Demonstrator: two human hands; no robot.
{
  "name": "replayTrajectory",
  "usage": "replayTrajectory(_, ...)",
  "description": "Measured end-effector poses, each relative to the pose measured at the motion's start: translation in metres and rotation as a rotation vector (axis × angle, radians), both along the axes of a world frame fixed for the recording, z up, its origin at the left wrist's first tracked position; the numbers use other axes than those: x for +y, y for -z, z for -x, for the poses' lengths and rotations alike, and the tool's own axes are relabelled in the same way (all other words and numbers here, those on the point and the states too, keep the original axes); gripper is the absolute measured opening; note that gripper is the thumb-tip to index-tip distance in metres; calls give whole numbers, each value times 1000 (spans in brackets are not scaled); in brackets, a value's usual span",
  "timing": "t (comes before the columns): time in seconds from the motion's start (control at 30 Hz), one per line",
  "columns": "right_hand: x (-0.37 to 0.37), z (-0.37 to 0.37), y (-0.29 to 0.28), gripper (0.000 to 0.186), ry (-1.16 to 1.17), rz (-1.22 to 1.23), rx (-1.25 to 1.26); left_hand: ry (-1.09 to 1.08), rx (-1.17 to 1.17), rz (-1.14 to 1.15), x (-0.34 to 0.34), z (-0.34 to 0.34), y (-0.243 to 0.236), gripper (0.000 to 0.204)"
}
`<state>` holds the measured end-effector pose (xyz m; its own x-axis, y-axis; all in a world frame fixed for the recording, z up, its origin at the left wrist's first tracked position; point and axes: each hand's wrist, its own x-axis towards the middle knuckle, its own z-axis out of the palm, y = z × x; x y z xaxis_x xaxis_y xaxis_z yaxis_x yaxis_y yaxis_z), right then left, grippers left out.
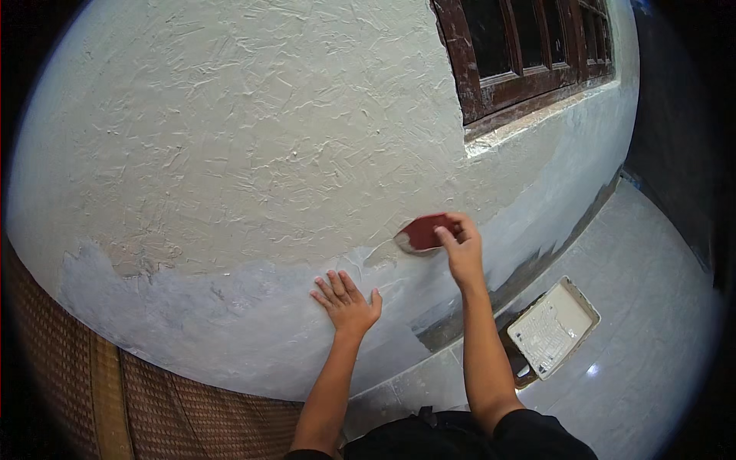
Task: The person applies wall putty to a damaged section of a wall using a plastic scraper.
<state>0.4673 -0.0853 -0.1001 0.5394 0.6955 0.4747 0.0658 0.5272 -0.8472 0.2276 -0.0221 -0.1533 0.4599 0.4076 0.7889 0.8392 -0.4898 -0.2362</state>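
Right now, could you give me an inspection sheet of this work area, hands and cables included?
Surface: wall, rough cream coat above, smoother grey-white below, uneven border.
Job's things: dark red flat spreader at the wall, pale material on its edge; cream-smeared tray at lower right.
Clutter: nothing seen.
Hands: left hand spread, apparently against the wall; right hand gripping the spreader.
Cables: nothing seen.
Surroundings: brown-framed window, grey floor, brown woven panel.

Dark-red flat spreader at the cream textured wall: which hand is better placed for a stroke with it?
Probably the right hand: it grips the dark-red flat spreader at the cream textured wall. The left hand is empty and spread open, apart from the spreader.
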Motion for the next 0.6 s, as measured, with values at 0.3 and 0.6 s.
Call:
replayTrajectory(0.3, -1, -3, -1, 24, 4, -111, 192, -6, 0, 8, 2, 1, 0, 117)
replayTrajectory(0.6, 1, -8, 6, 25, 108, -49, 242, -13, 0, -4, 3, 1, -2, 116)
